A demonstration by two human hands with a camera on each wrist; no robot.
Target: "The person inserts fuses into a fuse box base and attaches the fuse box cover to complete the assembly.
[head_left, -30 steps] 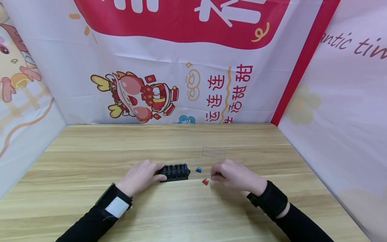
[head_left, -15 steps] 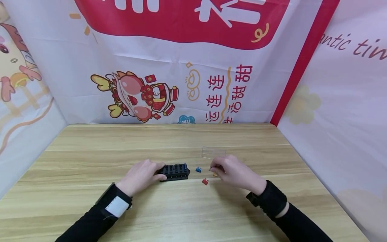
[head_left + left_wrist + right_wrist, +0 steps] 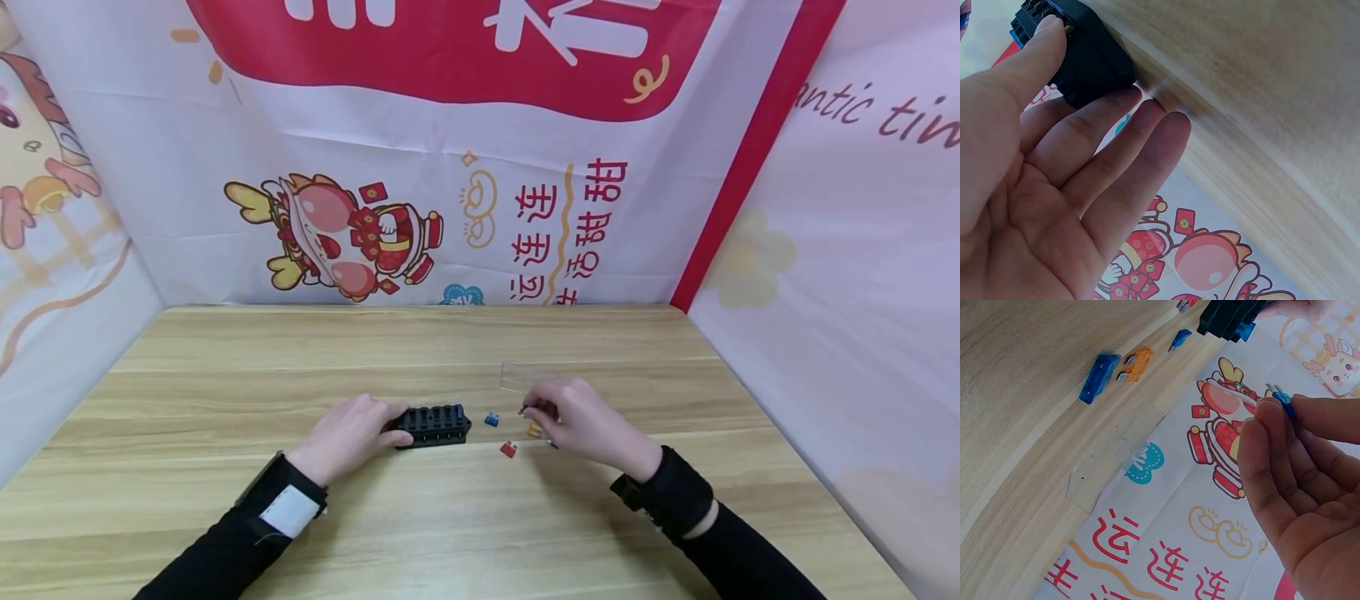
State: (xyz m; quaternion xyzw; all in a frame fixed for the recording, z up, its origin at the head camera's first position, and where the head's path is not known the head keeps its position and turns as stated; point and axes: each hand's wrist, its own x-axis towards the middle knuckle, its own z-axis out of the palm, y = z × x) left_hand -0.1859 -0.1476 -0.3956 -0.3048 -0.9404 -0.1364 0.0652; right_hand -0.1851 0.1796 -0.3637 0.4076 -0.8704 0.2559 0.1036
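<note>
My left hand [image 3: 352,437] grips one end of a black fuse box [image 3: 438,425] on the table; the left wrist view shows the thumb on its top and fingertips against its far side. A blue piece [image 3: 1245,331] shows at the box's other end. Between thumb and fingertips, my right hand [image 3: 581,417] pinches a small blue blade fuse [image 3: 1283,403], its metal prongs pointing away from the fingers. Loose on the table lie a blue fuse [image 3: 491,419], a red fuse [image 3: 508,449], an orange fuse [image 3: 1136,364] and another blue fuse [image 3: 1100,378], partly hidden by my right hand in the head view.
A clear plastic cover [image 3: 1113,456] lies on the table behind my right hand. The wood table [image 3: 337,350] ends at a printed cloth [image 3: 360,125] at the back, with more cloth along both sides.
My right hand has lifted slightly away from the table with the fuse in its fingertips, uncovering the orange fuse and another fuse below it. The left hand and the fuse box stay put.
</note>
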